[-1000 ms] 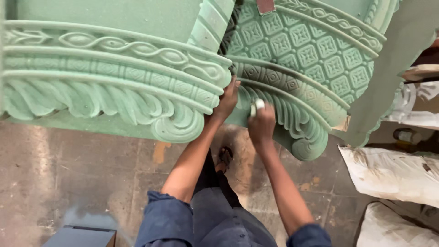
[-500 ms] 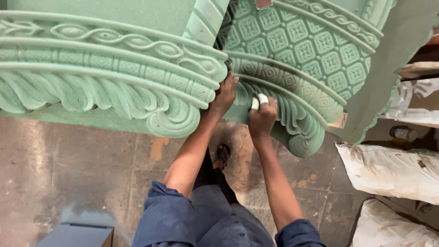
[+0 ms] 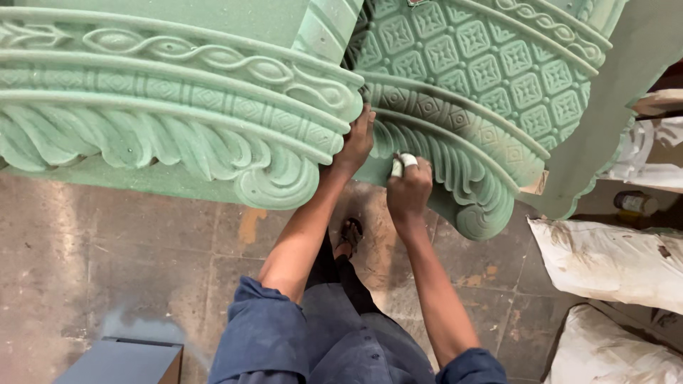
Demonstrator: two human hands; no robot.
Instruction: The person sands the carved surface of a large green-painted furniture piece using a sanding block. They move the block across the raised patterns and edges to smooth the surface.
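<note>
A small white roll [image 3: 403, 164], probably light and soft, is gripped in the closed right hand [image 3: 409, 190], while the green carved panel [image 3: 455, 107], seemingly stiff, is pressed beyond the flat open fingers of the left hand [image 3: 353, 142].

Sacks [image 3: 605, 259] right of carved panel [image 3: 462, 92]

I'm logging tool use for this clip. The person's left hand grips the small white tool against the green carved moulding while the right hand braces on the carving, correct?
Not quite: the hands are swapped. In the head view, the right hand grips the small white tool against the green carved moulding, while the left hand braces on the carving.
</note>
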